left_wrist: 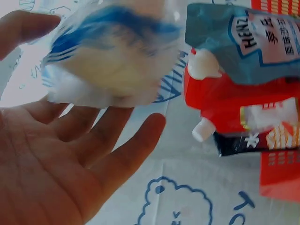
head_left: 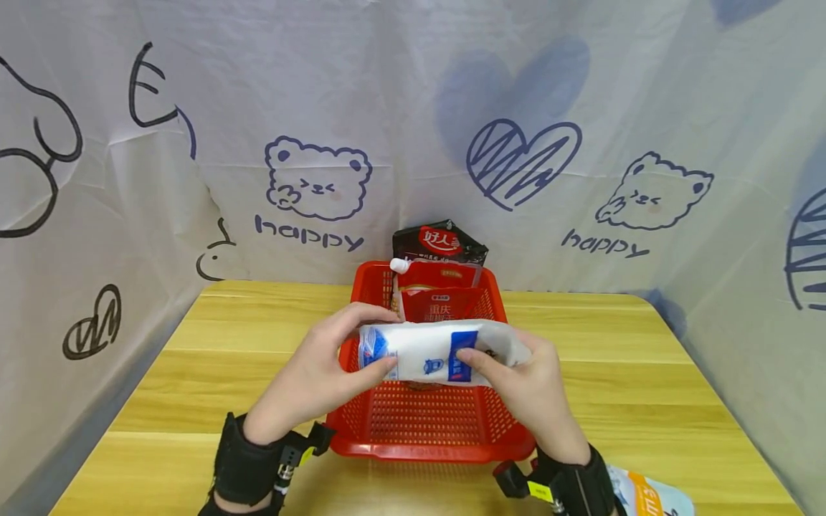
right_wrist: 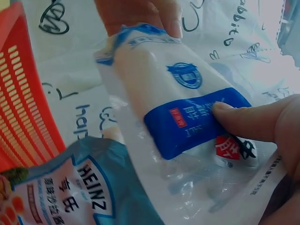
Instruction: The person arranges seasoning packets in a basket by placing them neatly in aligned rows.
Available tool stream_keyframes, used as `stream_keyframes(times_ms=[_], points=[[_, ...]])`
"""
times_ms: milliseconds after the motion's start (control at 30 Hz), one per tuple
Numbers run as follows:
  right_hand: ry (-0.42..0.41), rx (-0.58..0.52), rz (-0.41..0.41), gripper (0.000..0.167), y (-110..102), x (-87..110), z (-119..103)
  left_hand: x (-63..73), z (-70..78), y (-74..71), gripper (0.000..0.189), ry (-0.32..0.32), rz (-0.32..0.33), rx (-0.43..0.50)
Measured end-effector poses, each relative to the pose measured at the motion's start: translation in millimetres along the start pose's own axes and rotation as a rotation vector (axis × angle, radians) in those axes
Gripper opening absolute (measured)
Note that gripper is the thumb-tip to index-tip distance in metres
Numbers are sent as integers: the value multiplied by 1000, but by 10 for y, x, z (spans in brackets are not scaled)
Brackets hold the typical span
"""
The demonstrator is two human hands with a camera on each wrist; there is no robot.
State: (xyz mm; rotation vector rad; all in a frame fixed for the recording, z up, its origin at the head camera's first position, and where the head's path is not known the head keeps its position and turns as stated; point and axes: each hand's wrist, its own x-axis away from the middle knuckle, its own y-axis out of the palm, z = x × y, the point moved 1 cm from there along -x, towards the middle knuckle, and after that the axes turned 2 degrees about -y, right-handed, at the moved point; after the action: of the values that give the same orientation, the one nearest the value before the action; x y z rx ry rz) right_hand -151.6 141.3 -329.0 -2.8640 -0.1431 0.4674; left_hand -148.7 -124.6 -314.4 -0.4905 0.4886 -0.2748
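Both hands hold a white plastic food package point(head_left: 419, 351) with a blue label across the red basket point(head_left: 432, 451). At its left end, my left hand point(head_left: 316, 365) has the thumb in front and the fingers behind. In the left wrist view that hand's palm point(left_wrist: 51, 164) faces the clear, blue-striped end of the package point(left_wrist: 112, 56). My right hand point(head_left: 532, 383) grips the other end, its thumb pressing near the blue label, as the right wrist view also shows on the package point(right_wrist: 187, 112). The right fingers are mostly hidden behind it.
Inside the basket stand a black pouch point(head_left: 442, 244), a red pouch point(head_left: 445, 301) with a white cap, and a blue-grey Heinz pouch point(left_wrist: 262, 42). Another package with an orange band point(head_left: 648, 494) lies on the wooden table point(head_left: 645, 387) by the right wrist. A drawn-on white cloth point(head_left: 413, 143) hangs behind.
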Motion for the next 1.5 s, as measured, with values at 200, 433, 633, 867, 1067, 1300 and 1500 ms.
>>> stream_keyframes(times_ms=[200,433,633,867,1067,1300,1500], points=[[-125,131,-56,28,-6,31,-47,16,75,33,47,25,-44,-119],[-251,241,-107,25,43,38,-34,17,78,96,43,73,-94,-188],[-294,270,-121,26,81,42,-13,24,65,123,37,116,-98,-203],[-301,212,-105,27,63,31,-23,24,38,122,36,136,-86,-212],[-183,150,-34,32,-24,18,-51,8,6,104,37,110,-88,-182],[-92,78,25,46,-77,-2,-65,-1,-20,77,37,89,-46,-101],[30,-92,46,52,-55,-11,-58,-11,-28,69,37,121,8,-45]])
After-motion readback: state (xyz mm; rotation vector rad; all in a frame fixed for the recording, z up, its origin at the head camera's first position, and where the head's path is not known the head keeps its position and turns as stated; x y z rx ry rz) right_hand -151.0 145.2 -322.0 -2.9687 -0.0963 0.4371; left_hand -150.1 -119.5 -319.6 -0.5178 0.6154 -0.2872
